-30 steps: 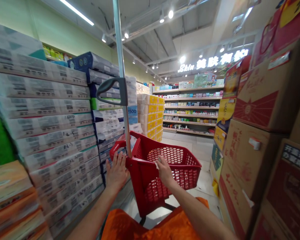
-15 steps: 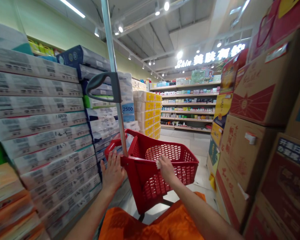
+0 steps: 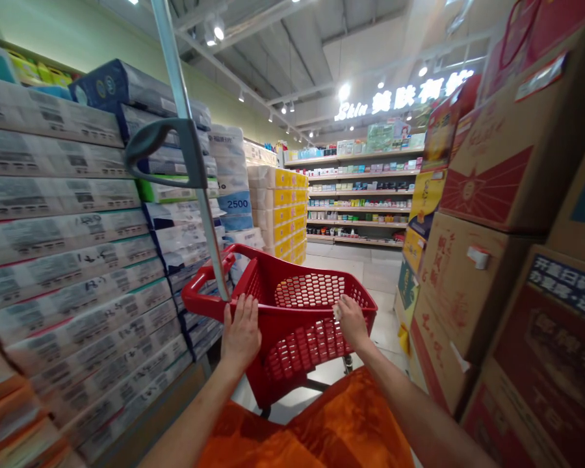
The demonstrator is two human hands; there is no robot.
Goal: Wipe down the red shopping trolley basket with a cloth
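Note:
A red plastic shopping basket cart (image 3: pixel 292 318) with perforated sides stands in front of me. A metal pole (image 3: pixel 209 227) with a grey loop handle (image 3: pixel 195 156) rises at its left end. My left hand (image 3: pixel 242 331) rests with its fingers stretched out on the near rim, just right of the pole. My right hand (image 3: pixel 351 320) is closed at the near rim toward the right end. From its fingers pokes a small white crumpled wipe (image 3: pixel 338 312), touching the rim; the rest of the wipe is hidden by the hand.
Tall stacks of wrapped tissue packs (image 3: pixel 68 240) line the left side. Cardboard boxes (image 3: pixel 472 279) are piled close on the right. Yellow and white packs (image 3: pixel 279 211) stand beyond the cart, with stocked shelves (image 3: pixel 361 188) at the back. Orange fabric (image 3: pixel 322 429) lies below my arms.
My right hand has slid along the rim toward the right end with the wipe. My left hand has shifted right, past the pole's base. The cart sits farther left in view.

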